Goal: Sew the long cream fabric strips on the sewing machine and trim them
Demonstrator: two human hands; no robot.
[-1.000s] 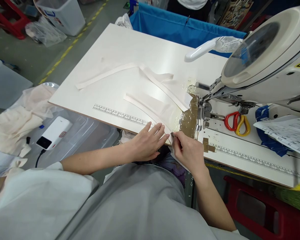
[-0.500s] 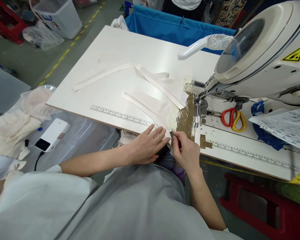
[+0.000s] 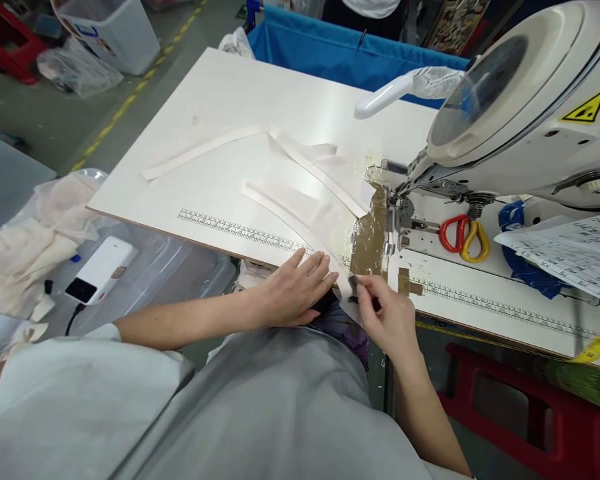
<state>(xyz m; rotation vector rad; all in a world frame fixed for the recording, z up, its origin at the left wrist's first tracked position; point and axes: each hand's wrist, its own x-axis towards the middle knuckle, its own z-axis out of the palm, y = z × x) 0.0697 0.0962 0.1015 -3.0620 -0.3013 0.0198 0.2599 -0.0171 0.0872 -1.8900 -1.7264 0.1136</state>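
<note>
Pale pink fabric (image 3: pixel 307 217) with a folded band along its edge lies on the white sewing table (image 3: pixel 215 87). My left hand (image 3: pixel 300 283) rests flat on the band near the table's front edge, fingers stretched out. My right hand (image 3: pixel 387 310) is closed on a small dark tool (image 3: pixel 354 283), whose kind I cannot make out, beside the fabric end that hangs over the edge. Behind it, another banded part of the fabric (image 3: pixel 325 173) reaches toward the presser foot of the sewing machine (image 3: pixel 520 100).
Red-and-yellow-handled scissors (image 3: pixel 464 239) lie by the machine, near printed papers (image 3: pixel 570 250). A yellow tape measure (image 3: pixel 597 345) hangs at the right edge. Left of the table, a white device (image 3: pixel 100 270) sits on a clear plastic bin. Behind stands a blue cloth bin (image 3: pixel 300 47).
My right hand has moved right and slightly toward me with the small dark tool. My left hand stays almost in place on the fabric.
</note>
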